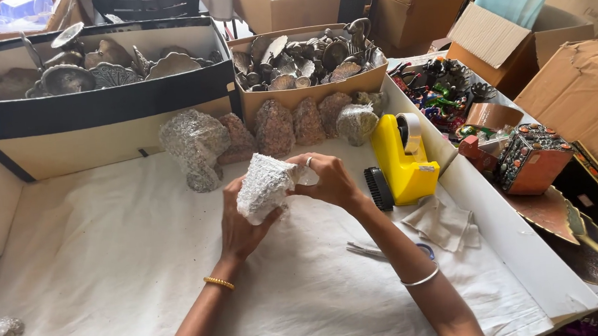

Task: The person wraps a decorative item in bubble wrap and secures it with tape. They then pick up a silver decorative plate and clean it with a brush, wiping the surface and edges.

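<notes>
Your left hand (pixel 238 225) cups the underside of a bubble-wrapped bundle (pixel 265 186), fingers curled up around it, while your right hand (pixel 331 180) grips its upper right side, so the bundle sits clasped between both palms above the white cloth (pixel 110 272). Just beyond your hands stands a row of wrapped pieces (pixel 275 131). Right of your right hand sits a yellow tape dispenser (pixel 402 159), and near your right forearm lie scissors (pixel 389 251) and a folded rag (pixel 444 222).
</notes>
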